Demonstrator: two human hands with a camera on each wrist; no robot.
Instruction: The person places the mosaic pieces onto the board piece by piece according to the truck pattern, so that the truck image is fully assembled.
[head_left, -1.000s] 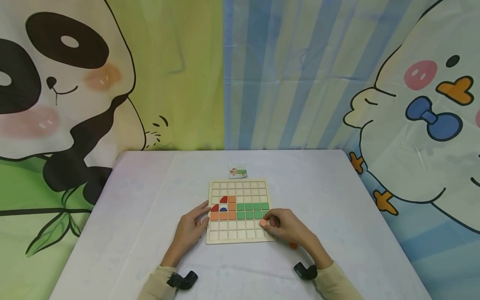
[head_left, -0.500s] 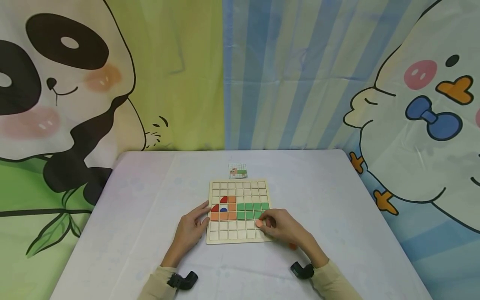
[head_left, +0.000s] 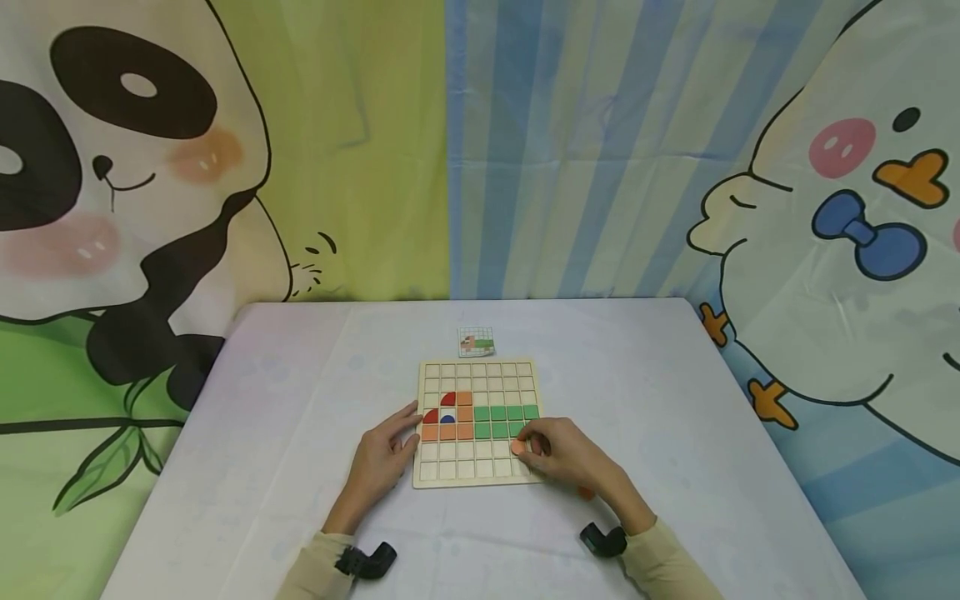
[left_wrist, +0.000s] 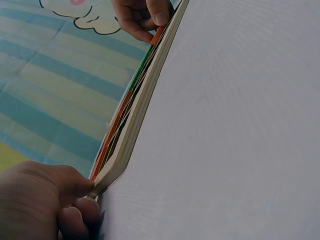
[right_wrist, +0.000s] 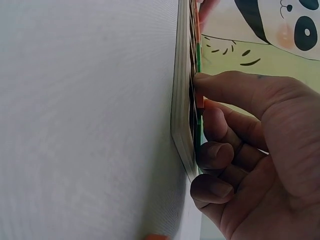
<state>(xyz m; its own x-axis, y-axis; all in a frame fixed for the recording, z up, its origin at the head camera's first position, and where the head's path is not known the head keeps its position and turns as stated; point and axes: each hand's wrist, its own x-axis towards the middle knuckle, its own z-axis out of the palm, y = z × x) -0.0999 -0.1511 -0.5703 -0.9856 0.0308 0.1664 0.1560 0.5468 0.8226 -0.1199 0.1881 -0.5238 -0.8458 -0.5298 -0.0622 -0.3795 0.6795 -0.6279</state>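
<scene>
A pale wooden grid board [head_left: 457, 469] lies on the white table. Green squares [head_left: 506, 413], orange squares [head_left: 447, 432], red quarter-round pieces [head_left: 447, 400] and a blue half-round piece [head_left: 447, 418] fill some of its cells. My left hand [head_left: 379, 462] holds the board's left edge, thumb near the corner in the left wrist view. Between thumb and fingers, my right hand [head_left: 566, 454] pinches a small orange piece [head_left: 517, 447] with a rounded outline, over the cells just below the green rows. In the right wrist view, the orange piece [right_wrist: 200, 101] is at the board's surface, partly hidden by the thumb.
Behind the board lies a small picture card [head_left: 476, 342] with a grid pattern in similar colours. Another orange piece [head_left: 586, 493] sits on the table, partly covered by the right wrist. Printed curtains [head_left: 562, 150] hang past the table's far edge.
My right hand moved slightly left with the orange piece, from near the board's right edge to a cell further in, then stayed there. The left hand has kept still.
</scene>
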